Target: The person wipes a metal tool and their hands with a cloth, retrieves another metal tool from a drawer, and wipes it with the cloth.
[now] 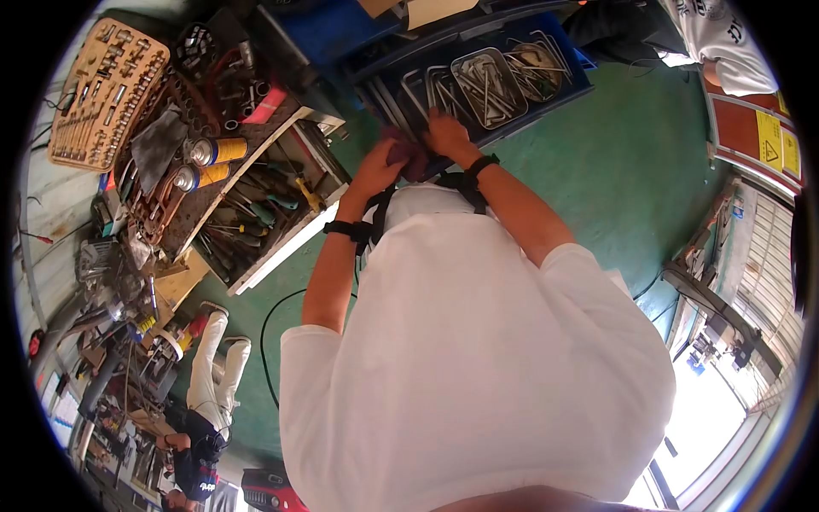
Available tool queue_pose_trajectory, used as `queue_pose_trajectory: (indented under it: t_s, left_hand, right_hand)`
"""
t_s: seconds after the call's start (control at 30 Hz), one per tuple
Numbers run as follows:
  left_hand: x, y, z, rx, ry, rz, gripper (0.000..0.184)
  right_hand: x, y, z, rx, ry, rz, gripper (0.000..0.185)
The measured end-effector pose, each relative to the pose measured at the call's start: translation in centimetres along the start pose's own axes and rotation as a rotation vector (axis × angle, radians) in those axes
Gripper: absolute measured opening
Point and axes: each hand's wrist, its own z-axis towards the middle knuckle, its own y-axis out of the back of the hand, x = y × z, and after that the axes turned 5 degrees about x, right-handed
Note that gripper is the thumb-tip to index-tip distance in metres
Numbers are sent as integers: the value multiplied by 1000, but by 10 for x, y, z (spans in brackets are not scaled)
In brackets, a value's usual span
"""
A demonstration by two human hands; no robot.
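Observation:
A dark reddish cloth (411,159) is bunched in my left hand (378,171), at the near left corner of an open blue drawer (546,104). Over the drawer's near edge reaches my right hand (449,136), just right of the cloth; its fingertips are among metal rods and hex keys, and whether it grips one is too small to tell. Inside the drawer, a metal tray (490,89) holds several L-shaped hex keys. More bent keys (536,70) lie to its right.
On the left, a bench (205,205) carries spray cans (218,151), wrenches and a socket set case (109,94). Below it, an open wooden drawer (290,230) holds screwdrivers. One person (205,444) stands at lower left, another (717,43) at upper right. A black cable (266,341) crosses the green floor.

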Motion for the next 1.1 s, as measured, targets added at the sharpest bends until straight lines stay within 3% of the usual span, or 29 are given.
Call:
queue_pose_trajectory:
  t_s: [0.07, 0.2, 0.27, 0.3, 0.37, 0.43, 0.5, 0.57, 0.63, 0.77, 0.83, 1.1]
  left_hand:
    - [-3, 0, -3, 72, 151, -283, 34]
    - [26, 2, -12, 42, 176, -317, 44]
    - [53, 1, -14, -169, 294, -324, 58]
    - [37, 7, -16, -170, 294, -324, 58]
    - [-29, 29, -25, -326, 549, -365, 69]
    - [-42, 35, -31, -372, 500, -441, 79]
    - [-24, 41, -35, -502, 460, -493, 67]
    - [7, 45, -37, -496, 429, -530, 64]
    - [-11, 48, -41, -501, 302, -639, 64]
    - [-29, 50, -56, -633, 310, -674, 64]
    - [-28, 54, -63, -697, 175, -843, 60]
    - [-54, 58, -73, -767, 169, -818, 59]
  right_hand:
    - [1, 1, 1, 55, -53, 5, 42]
    - [-3, -1, 8, 54, -79, -6, 44]
    - [0, 8, 5, 61, -90, -2, 45]
    - [1, 10, 5, 70, -84, 12, 43]
    - [0, 14, 5, 80, -77, 24, 42]
    - [0, 15, 5, 66, -89, 21, 44]
    - [3, 12, 8, 27, -59, 19, 45]
    - [6, 9, 13, -13, -30, 18, 47]
    - [11, 7, 18, -107, -36, 37, 48]
    - [25, 11, 25, -128, -121, 37, 48]
    - [28, 11, 34, -98, -185, 56, 46]
    - [14, 2, 48, -92, -137, 72, 37]
